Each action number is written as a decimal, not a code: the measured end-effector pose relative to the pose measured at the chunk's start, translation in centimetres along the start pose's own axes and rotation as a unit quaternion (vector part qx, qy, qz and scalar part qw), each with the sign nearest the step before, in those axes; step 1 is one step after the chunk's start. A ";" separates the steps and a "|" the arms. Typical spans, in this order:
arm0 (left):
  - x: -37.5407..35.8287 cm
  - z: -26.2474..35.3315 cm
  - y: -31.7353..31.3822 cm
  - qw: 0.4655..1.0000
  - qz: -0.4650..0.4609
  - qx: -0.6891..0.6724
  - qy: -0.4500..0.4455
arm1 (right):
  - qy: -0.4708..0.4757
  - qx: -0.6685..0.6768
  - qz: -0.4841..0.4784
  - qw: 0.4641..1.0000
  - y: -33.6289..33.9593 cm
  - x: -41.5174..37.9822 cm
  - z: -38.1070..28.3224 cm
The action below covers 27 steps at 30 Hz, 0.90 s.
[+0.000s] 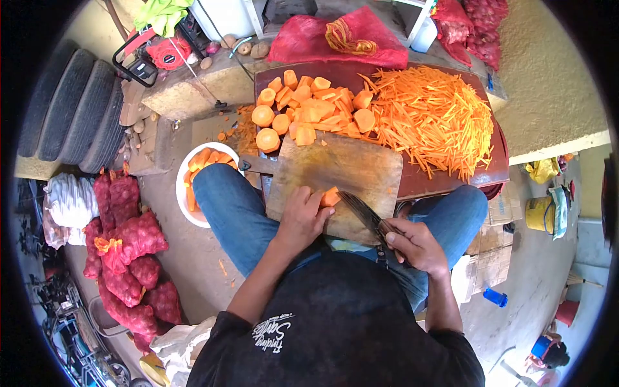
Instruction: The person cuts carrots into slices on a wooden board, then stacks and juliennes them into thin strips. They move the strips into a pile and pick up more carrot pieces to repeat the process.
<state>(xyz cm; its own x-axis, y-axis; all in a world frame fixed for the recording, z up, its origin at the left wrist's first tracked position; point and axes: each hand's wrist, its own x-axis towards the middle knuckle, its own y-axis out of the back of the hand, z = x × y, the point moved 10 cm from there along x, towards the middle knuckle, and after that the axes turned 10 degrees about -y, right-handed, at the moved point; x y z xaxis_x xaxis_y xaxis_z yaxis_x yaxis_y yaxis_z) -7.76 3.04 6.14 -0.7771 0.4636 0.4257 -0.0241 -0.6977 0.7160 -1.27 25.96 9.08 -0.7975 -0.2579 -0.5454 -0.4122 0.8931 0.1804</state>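
My left hand steadies a carrot chunk with its fingertips on a worn wooden cutting board. In my right hand is a knife, gripped by the handle, its dark blade slanting over the board with the tip close to the chunk. Behind the board, carrot pieces lie heaped on a dark red table. To their right rises a large pile of thin carrot sticks. The board rests across my lap and the table edge.
A white basin with peeled carrots stands beside my left knee. Red mesh sacks lie on the floor at left, below stacked tires. A red sack with yellow twine lies behind the table. A person shows at lower right.
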 end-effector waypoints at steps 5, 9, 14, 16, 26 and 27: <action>0.0 0.1 0.1 1.000 0.000 -0.004 0.000 | 0.006 0.004 0.000 1.000 0.1 -0.1 -0.1; 0.1 0.0 0.5 1.000 -0.005 -0.016 0.025 | 0.003 0.064 -0.002 0.998 0.9 -0.6 0.2; -0.5 -1.9 0.3 0.986 0.041 -0.146 0.069 | -0.019 0.152 -0.003 0.988 1.1 -1.0 0.5; -0.5 -2.0 0.5 0.973 0.057 -0.201 0.101 | -0.028 0.170 -0.021 0.985 1.1 -0.5 1.5; 0.1 -1.9 -0.4 0.971 0.079 -0.210 0.087 | -0.020 0.135 -0.011 0.991 0.4 1.1 2.0; 0.2 -1.8 -0.3 0.971 0.076 -0.210 0.090 | -0.012 0.124 -0.013 0.992 0.3 1.0 1.6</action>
<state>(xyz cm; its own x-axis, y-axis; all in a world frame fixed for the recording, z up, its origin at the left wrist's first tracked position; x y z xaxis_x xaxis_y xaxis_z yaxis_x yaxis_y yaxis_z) -9.06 2.33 5.02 -0.8883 0.2614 0.3776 -0.1254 -0.9290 0.3482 -1.47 26.57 7.29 -0.7755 -0.2766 -0.5675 -0.3096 0.9500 -0.0399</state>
